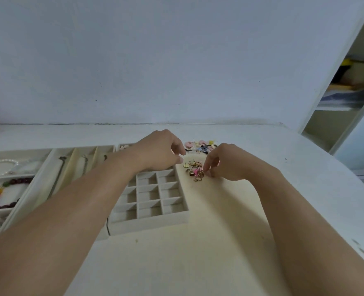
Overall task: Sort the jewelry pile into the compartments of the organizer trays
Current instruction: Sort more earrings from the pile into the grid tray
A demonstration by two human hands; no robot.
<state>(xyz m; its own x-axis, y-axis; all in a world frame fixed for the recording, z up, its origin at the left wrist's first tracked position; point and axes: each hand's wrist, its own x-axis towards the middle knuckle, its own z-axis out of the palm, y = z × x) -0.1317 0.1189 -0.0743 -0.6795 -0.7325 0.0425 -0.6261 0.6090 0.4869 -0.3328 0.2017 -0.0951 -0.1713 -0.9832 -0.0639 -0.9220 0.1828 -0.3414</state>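
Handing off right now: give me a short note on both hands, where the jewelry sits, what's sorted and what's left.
Left hand: hovers over the far end of the grid tray, fingers curled; whether it holds anything cannot be told.
Right hand: fingertips down in the small ring pile on the table, grip unclear.
Done: pearl strand and bead bracelets in the left tray; chains in the long slots.
Left: ring pile, the pastel earring pile behind it; the visible grid compartments look empty.

Dim, flat, even light – soft shadows, slight overall blur, and wide-angle bending at the edges.
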